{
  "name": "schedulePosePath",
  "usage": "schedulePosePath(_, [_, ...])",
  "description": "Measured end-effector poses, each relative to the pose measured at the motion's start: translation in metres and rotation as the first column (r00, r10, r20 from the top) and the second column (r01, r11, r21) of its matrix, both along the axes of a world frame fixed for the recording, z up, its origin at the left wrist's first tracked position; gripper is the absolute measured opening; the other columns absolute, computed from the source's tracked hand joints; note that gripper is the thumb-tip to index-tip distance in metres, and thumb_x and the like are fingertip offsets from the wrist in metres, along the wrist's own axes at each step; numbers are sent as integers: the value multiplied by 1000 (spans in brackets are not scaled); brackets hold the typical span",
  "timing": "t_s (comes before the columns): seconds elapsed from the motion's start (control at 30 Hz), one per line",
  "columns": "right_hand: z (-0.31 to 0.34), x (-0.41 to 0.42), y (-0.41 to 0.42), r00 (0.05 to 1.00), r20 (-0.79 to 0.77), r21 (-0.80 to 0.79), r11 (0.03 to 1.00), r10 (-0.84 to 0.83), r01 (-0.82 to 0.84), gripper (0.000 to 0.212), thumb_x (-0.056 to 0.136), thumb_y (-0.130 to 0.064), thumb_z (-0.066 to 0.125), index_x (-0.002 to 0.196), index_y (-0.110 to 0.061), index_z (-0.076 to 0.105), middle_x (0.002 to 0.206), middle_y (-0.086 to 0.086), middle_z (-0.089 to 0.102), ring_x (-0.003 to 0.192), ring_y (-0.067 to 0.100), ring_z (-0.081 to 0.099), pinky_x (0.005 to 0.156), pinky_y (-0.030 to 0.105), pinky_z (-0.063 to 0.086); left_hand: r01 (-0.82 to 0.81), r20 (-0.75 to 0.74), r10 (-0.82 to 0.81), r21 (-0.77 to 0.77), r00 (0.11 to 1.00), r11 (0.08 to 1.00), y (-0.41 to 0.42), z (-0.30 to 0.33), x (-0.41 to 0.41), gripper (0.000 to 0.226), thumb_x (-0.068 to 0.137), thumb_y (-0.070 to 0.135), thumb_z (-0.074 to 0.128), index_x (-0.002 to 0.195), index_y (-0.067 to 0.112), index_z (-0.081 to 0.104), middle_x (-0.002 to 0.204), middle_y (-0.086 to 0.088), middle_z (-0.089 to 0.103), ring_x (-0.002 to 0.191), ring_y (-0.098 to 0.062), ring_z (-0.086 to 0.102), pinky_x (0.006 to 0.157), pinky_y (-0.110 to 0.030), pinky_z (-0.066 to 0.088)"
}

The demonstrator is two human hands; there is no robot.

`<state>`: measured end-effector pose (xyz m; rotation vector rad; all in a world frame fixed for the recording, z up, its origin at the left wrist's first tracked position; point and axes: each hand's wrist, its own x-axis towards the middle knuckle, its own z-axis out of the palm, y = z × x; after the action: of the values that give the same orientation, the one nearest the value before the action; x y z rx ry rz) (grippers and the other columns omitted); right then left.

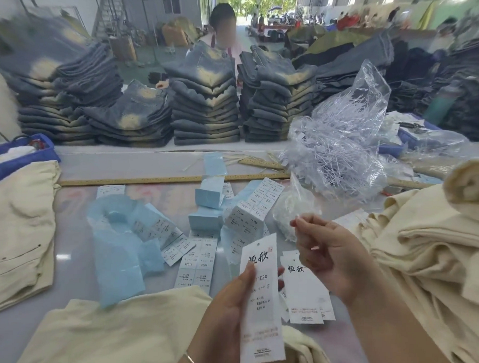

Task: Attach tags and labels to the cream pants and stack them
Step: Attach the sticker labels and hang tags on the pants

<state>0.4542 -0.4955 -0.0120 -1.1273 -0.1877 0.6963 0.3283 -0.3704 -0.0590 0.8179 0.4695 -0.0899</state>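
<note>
- Left hand [230,303]: grips a white hang tag [261,299] upright between thumb and fingers, printed face toward the camera, punched hole at the top.
- Right hand [331,255]: raised just right of the tag's top edge, fingertips pinched together. What it pinches looks like a thin clear plastic fastener, but the item is too small to confirm.
- Cream pants, current piece [124,329]: lies on the table directly below both hands, at the near edge. No tag is visible on it; the held tag does not touch the fabric.
- Cream pants, left pile [16,228]: lies flat at the left table edge. It is judged to be the finished stack, though no tags show on it from this angle.
- Cream pants, right heap [434,256]: loose and crumpled at the right side, judged to be the unprocessed supply; it is much bulkier than the left pile.
- Supplies: a second hang tag [305,292] lies on the table just right of the held one; size sticker sheets [256,206] and blue backing paper [116,247] are spread across the table centre; a clear bag of plastic fasteners [339,155] sits beyond them.
- Progress judgement: the current piece is at an early stage. Tag and fastener are in hand, threading through the hole is not yet done, and attachment and stacking remain.
- Overall judgement: most of the work remains, given the size of the right heap.
</note>
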Motion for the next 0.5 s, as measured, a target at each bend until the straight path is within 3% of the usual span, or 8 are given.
schedulePosePath(0.1, [8, -47, -4, 990, 94, -225, 971, 107, -84, 7, 79, -12, 68, 76, -7, 70, 53, 5, 41, 41, 8, 23, 40, 20, 14, 9, 55, 0, -156, 998, 988, -2, 6, -12, 39, 87, 41, 56, 105, 13, 76, 123, -11, 67, 105, -19, 67, 78, -28, 55])
schedulePosePath(0.17, [9, -73, -8, 971, 140, -351, 927, 192, -133, 16, 85, -8, 64, 71, -10, 71, 51, 1, 51, 41, 7, 26, 40, 18, 17, 10, 66, 6, -246, 998, 969, 0, 5, -20, 40, 88, 40, 54, 89, 9, 79, 110, -9, 72, 95, -17, 69, 80, -28, 54])
schedulePosePath(0.23, [10, -96, -14, 959, 149, -395, 904, 241, -166, 22, 87, -5, 64, 68, -13, 73, 48, 0, 45, 41, 7, 28, 40, 16, 21, 30, 86, -5, -294, 996, 955, 5, 4, -29, 43, 90, 38, 51, 72, 9, 77, 92, -6, 75, 80, -16, 70, 75, -27, 55])
schedulePosePath(0.37, [14, -131, -32, 961, 226, -314, 946, 158, -81, 13, 84, -4, 65, 93, -9, 74, 54, 15, 55, 39, 11, 35, 39, 15, 26, -99, 55, 118, -272, 991, 957, 14, 3, -46, 21, 78, 25, 66, 64, 9, 70, 66, -1, 66, 60, -13, 65, 54, -27, 54])
schedulePosePath(0.5, [21, -149, -47, 959, 242, -159, 981, 146, -110, 16, 75, -8, 69, 87, 2, 65, 78, 29, 67, 39, 17, 40, 39, 20, 27, -180, 2, 185, -219, 983, 959, 22, -2, -58, 28, 81, 28, 67, 60, 11, 69, 65, -2, 63, 58, -12, 61, 48, -22, 48])
